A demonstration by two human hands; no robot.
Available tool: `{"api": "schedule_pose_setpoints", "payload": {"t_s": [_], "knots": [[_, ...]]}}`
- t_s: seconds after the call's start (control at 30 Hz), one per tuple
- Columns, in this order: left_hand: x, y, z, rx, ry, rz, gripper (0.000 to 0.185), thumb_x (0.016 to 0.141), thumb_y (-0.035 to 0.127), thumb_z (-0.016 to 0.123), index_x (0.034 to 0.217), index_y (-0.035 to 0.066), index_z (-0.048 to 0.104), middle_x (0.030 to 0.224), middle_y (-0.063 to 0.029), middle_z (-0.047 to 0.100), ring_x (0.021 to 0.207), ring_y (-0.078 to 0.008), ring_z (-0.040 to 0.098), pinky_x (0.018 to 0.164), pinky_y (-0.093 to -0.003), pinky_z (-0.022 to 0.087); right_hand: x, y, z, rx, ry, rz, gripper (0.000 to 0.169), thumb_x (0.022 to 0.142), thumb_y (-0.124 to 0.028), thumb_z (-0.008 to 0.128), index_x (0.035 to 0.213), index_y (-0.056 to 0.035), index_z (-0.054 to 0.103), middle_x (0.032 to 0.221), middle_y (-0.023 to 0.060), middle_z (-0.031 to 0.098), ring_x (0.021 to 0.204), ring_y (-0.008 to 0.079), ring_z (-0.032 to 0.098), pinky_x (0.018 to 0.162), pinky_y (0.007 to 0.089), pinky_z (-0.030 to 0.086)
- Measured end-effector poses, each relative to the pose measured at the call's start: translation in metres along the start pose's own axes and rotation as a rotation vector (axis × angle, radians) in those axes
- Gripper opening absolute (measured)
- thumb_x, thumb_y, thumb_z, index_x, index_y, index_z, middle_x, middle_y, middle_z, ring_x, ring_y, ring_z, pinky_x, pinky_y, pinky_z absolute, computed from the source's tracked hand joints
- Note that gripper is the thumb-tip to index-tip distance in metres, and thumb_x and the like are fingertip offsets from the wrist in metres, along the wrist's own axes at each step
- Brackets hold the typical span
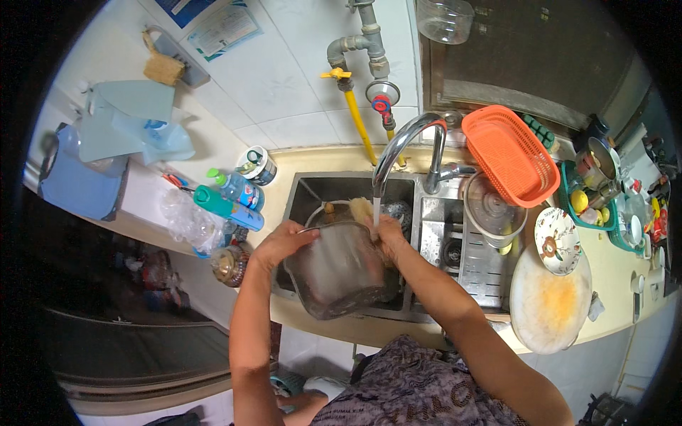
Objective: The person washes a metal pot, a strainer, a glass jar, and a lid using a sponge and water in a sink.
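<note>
A metal pot [341,266], somewhat blurred, is tilted on its side over the left sink basin [307,187]. My left hand [282,242] grips the pot's rim at its upper left. Under the running chrome faucet [410,133], my right hand [389,237] is at the pot's upper right edge; a pale fibrous scrubber [361,210] shows just beside it, partly hidden. Whether my right fingers hold the pot or the scrubber, I cannot tell. Behind the pot, a round vessel [315,213] with a brown piece in it lies in the basin, mostly covered.
Right of the basin, a clear-lidded container [493,205] and an orange plastic basket [511,154] stand near a floral plate [557,240] on a round cutting board [551,303]. Bottles [242,191], a white tub [258,165] and a glass jar [229,265] are on the left.
</note>
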State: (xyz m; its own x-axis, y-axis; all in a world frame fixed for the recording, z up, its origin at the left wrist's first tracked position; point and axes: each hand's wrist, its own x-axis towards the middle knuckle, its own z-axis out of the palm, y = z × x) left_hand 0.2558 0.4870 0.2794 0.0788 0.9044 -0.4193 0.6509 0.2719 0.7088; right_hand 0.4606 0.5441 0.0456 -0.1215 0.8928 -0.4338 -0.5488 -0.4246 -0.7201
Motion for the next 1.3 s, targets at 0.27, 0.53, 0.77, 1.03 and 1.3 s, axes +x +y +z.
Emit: {"api": "schedule_pose_setpoints", "payload": {"t_s": [0.27,0.53,0.77,1.03,1.3], "knots": [[0.01,-0.013,0.034,0.31,0.119,0.258,0.044,0.088,0.033,0.062,0.064,-0.003,0.06,0.053,-0.0142,0.052,0.048,-0.0266,0.049,0.049,-0.039,0.038,-0.022,0.003,-0.005,-0.083,0.021,-0.006,0.02,0.081,0.0,0.066,0.1,-0.0021,0.068,0.087,0.0055,0.067,0.074,0.0148,0.061,0.065,0.0317,0.051],[0.033,-0.005,0.067,0.336,0.314,0.078,0.06,0.091,0.051,0.049,0.068,-0.002,0.065,0.066,-0.024,0.06,0.069,-0.042,0.061,0.061,-0.049,0.046,-0.13,-0.024,0.05,-0.718,-0.04,-0.902,0.025,0.075,-0.001,0.063,0.1,-0.0039,0.067,0.108,0.012,0.059,0.102,0.0294,0.056,0.088,0.0388,0.045],[0.03,-0.022,0.07,0.322,0.454,0.318,0.057,0.093,0.046,0.051,0.067,-0.003,0.065,0.06,-0.0232,0.058,0.059,-0.0404,0.059,0.055,-0.0474,0.043,-0.099,-0.037,0.065,-0.777,-0.007,-1.071,0.022,0.078,-0.004,0.058,0.098,-0.0056,0.067,0.1,0.0149,0.062,0.095,0.0339,0.059,0.082,0.0394,0.048],[-0.007,0.019,0.065,0.093,0.469,0.193,0.051,0.091,0.037,0.056,0.062,-0.004,0.058,0.049,-0.0176,0.049,0.044,-0.0321,0.048,0.047,-0.0415,0.036,0.012,-0.013,-0.001,-0.411,-0.069,0.151,0.021,0.087,-0.022,0.063,0.094,-0.0028,0.068,0.086,0.0081,0.065,0.071,0.0198,0.062,0.065,0.0353,0.051],[0.035,0.027,0.077,0.38,0.596,0.335,0.048,0.094,0.032,0.05,0.064,-0.006,0.057,0.058,-0.0243,0.053,0.054,-0.0403,0.053,0.053,-0.046,0.04,0.034,-0.016,-0.071,0.104,-0.25,0.275,0.022,0.087,-0.013,0.059,0.103,0.0018,0.064,0.093,0.014,0.067,0.073,0.0243,0.065,0.063,0.039,0.056]]}}
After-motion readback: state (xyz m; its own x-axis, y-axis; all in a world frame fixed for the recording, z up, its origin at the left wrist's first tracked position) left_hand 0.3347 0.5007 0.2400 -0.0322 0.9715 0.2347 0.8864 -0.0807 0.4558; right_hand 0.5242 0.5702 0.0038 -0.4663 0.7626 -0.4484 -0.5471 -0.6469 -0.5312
